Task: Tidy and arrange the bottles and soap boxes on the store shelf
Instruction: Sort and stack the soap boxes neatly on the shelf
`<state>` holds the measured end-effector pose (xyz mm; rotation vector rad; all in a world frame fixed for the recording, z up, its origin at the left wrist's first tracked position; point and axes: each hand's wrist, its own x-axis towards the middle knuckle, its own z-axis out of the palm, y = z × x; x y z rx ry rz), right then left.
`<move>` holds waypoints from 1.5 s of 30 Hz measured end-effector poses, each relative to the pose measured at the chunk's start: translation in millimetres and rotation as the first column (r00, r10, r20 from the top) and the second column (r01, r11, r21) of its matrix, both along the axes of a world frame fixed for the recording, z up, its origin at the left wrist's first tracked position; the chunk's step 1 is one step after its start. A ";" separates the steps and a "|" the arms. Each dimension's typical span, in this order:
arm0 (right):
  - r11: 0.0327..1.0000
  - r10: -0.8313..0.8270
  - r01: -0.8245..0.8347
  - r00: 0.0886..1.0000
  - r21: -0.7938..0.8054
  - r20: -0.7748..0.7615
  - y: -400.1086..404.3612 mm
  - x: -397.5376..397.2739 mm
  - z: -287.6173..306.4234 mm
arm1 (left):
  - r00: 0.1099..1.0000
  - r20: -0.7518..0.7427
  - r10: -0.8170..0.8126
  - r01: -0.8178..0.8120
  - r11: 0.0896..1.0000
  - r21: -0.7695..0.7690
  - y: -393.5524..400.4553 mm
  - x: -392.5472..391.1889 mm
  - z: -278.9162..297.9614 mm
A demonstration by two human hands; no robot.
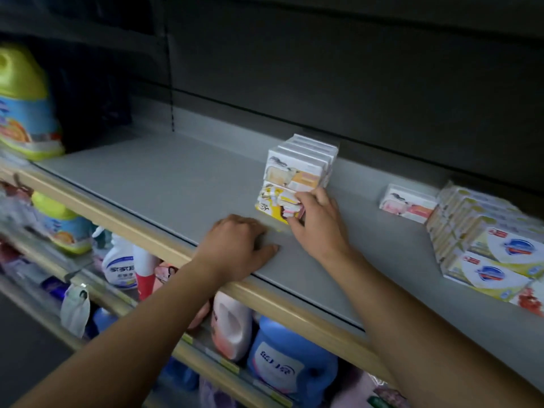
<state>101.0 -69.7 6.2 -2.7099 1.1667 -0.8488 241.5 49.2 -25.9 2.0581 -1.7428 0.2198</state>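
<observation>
On the grey shelf (164,184), far left, stands a yellow-capped bottle (25,104); the left hand (235,245) rests with loosely curled fingers, holding nothing; the right hand (316,219) grips the yellow soap box (276,206) fronting a stack; further boxes (482,240) sit right.

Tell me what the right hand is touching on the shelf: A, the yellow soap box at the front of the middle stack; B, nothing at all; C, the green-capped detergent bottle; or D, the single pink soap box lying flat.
A: the right hand pinches the yellow soap box at the front of the middle stack, while the left hand rests on the bare shelf.
</observation>
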 end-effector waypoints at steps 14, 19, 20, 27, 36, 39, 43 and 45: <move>0.993 -0.017 -0.017 0.956 0.114 0.294 10.5 8.1 -6.3 | 0.921 -0.382 0.069 -0.132 0.981 -0.140 5.1 0.8 5.2; 0.925 -0.032 -0.176 0.848 0.337 0.529 21.1 -34.7 -4.1 | 0.811 -0.585 -0.017 -0.149 0.961 -0.235 5.8 -0.4 13.9; 0.891 -0.035 -0.234 0.818 0.389 0.574 24.0 -43.4 -3.3 | 0.784 -0.618 -0.063 -0.100 0.969 -0.226 6.6 -3.5 17.2; 0.775 -0.019 -0.422 0.729 0.470 0.684 35.9 -100.5 -8.3 | 0.606 -0.722 -0.335 0.163 0.940 -0.299 3.7 -63.0 30.4; 0.991 0.131 -0.134 0.933 -0.012 0.334 46.7 -145.9 -23.9 | 0.660 -0.671 -0.338 0.080 0.919 -0.386 -12.5 -126.4 18.0; 0.990 0.139 -0.127 0.957 -0.062 0.255 47.9 -143.8 -24.6 | 0.578 -0.743 -0.338 0.068 0.927 -0.368 -9.8 -119.7 17.6; 0.996 0.074 -0.060 0.957 -0.060 0.281 50.3 -142.9 -19.6 | 0.389 -0.850 -0.355 0.097 0.933 -0.345 -8.7 -130.3 23.9; 0.997 0.049 -0.028 0.949 -0.069 0.313 52.6 -150.7 -13.3 | 0.230 -0.903 -0.362 0.118 0.932 -0.343 -11.8 -144.1 29.6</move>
